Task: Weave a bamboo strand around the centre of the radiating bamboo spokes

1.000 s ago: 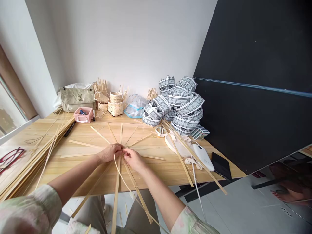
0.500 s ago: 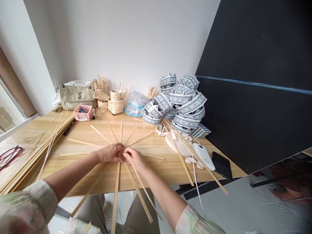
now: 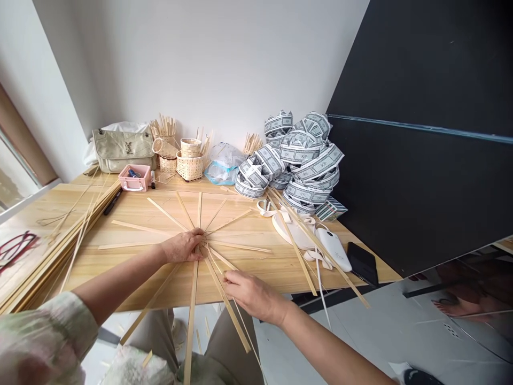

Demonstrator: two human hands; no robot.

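Flat bamboo strips (image 3: pixel 191 315) cross at one centre and fan out like spokes over the table, some jutting past its front edge. My left hand (image 3: pixel 185 246) is closed over the left of that crossing, fingers pinching the strips there. Lower right of the centre, my right hand (image 3: pixel 250 291) is closed on a thin bamboo strip (image 3: pixel 215 263). This strip runs from the crossing to my right fingers, and its loose end hangs down over my lap. The crossing itself is partly hidden by my left fingers.
A bundle of long strips (image 3: pixel 64 246) lies along the left. Behind stand a handbag (image 3: pixel 124 151), a pink box (image 3: pixel 134 182), small woven baskets (image 3: pixel 189 167) and a heap of patterned bands (image 3: pixel 300 160). A white device (image 3: pixel 333 248) and a phone (image 3: pixel 362 263) lie at right.
My right hand has moved away from the crossing, down and to the right, along the thin strip. My left hand stays at the centre. The view has shifted slightly.
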